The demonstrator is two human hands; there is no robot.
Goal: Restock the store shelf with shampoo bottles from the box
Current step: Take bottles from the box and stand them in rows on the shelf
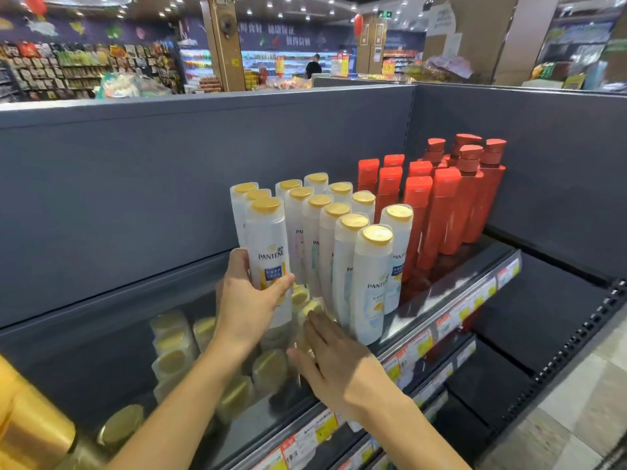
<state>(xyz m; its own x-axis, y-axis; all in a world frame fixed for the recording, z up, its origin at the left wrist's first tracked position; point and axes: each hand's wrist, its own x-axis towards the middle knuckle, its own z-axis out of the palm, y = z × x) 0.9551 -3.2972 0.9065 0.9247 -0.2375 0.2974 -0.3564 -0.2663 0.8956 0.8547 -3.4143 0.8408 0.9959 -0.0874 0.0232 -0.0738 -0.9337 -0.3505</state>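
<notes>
Several white Pantene shampoo bottles [369,283] with gold caps stand in rows on the glossy dark top shelf [427,300]. My left hand [251,300] grips the front bottle [268,252] of the leftmost row, which stands upright on the shelf. My right hand [336,361] hovers flat just in front of the rows, fingers spread, holding nothing. The shelf surface mirrors the bottles. No box is in view.
Red bottles [441,205] fill the shelf's right end against the grey back panel [135,184]. Price tags [451,320] line the shelf edge. A gold-coloured object [30,422] sits at the lower left. A person stands far off in the store aisle [312,66].
</notes>
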